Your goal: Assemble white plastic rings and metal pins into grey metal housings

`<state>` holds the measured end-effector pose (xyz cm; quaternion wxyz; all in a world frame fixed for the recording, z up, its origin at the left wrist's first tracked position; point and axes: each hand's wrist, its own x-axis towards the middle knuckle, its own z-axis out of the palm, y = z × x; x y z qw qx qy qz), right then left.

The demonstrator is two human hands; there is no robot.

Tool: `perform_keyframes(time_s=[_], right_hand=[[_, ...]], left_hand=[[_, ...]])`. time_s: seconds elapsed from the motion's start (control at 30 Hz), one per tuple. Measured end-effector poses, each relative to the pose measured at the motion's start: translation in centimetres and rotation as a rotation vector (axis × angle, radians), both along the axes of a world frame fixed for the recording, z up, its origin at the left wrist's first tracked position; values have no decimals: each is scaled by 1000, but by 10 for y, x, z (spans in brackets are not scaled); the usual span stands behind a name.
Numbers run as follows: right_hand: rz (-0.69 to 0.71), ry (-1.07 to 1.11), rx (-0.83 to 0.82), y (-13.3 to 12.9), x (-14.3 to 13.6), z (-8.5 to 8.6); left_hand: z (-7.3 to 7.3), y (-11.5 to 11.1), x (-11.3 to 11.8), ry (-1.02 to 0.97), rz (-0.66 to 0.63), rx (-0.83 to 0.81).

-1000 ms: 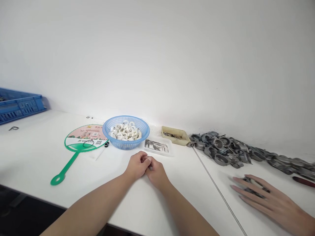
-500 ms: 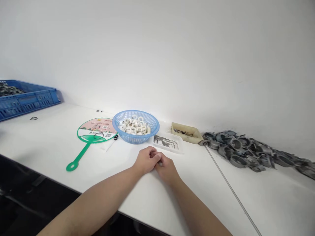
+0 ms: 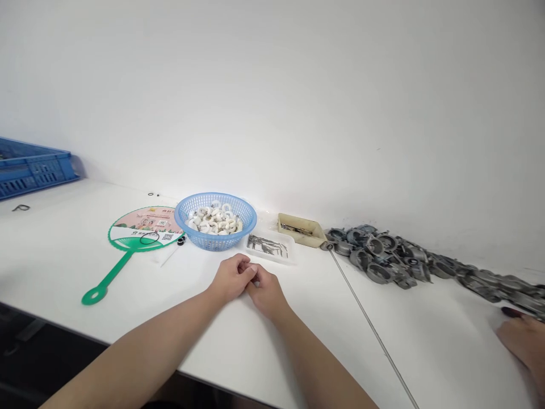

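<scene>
My left hand (image 3: 232,277) and my right hand (image 3: 266,291) rest together on the white table (image 3: 306,307), fingers curled and touching each other. Both are closed, and no object shows in them; the undersides of the fingers are hidden. Just beyond them lies a clear shallow tray (image 3: 269,258) with thin dark strips in it. A blue mesh basket (image 3: 216,241) full of white rings (image 3: 213,218) stands behind my left hand.
A green-handled fan (image 3: 111,271) lies left of the basket, and a blue crate (image 3: 38,173) stands far left. Behind the tray is a cream box (image 3: 298,236). Grey metal parts (image 3: 378,253) are heaped at right. Another person's hand (image 3: 523,338) is near a dark-and-red object (image 3: 513,312).
The view has turned slightly right, so the things on the table sit further left. Another person's hand has come into view at the right edge. My hands stay together.
</scene>
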<state>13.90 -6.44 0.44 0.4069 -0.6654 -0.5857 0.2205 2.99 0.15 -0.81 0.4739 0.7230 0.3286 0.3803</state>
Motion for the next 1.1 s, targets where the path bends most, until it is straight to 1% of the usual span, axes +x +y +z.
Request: perform_keyframes(time_s=[0.13,0.27,0.37,0.43,0.47,0.53,0.57,0.6,0.67,0.7,0.77,0.83,0.9,1.0,1.1], right_hand=[[1,0,-1,-3,0,2],[3,-10,2,-8,0,6],[-10,-21,17,-11,-1,9],[-19,-20,23,-13,-2,9],[-21,-19,23,-14,-3,9],[-25,-21,24,-15,-3,7],[-23,-26,20,-16,-2,6],[-20,-32,16,-16,-1,5],[-18,-47,8,-15,1,2],[-17,-59,3,-14,1,0],[-13,-85,-6,-12,2,-2],[-2,-113,-24,-12,3,-2],[7,-120,-27,-15,3,2],[-2,-104,21,-25,10,12],[-38,-91,60,-37,23,20]], left_hand=[[6,-3,-3,70,62,63],[13,-11,-10,151,210,273],[22,-21,-22,104,344,446],[33,-27,-34,70,429,532],[41,-27,-40,68,463,558],[62,-19,-52,106,509,566],[73,-11,-56,136,524,549],[85,1,-59,188,517,513],[106,31,-59,291,462,438],[114,48,-56,369,427,403],[121,81,-50,647,289,358],[119,106,-42,756,212,348],[111,119,-37,842,135,335],[98,121,-32,962,19,302],[91,116,-29,1045,-68,281]])
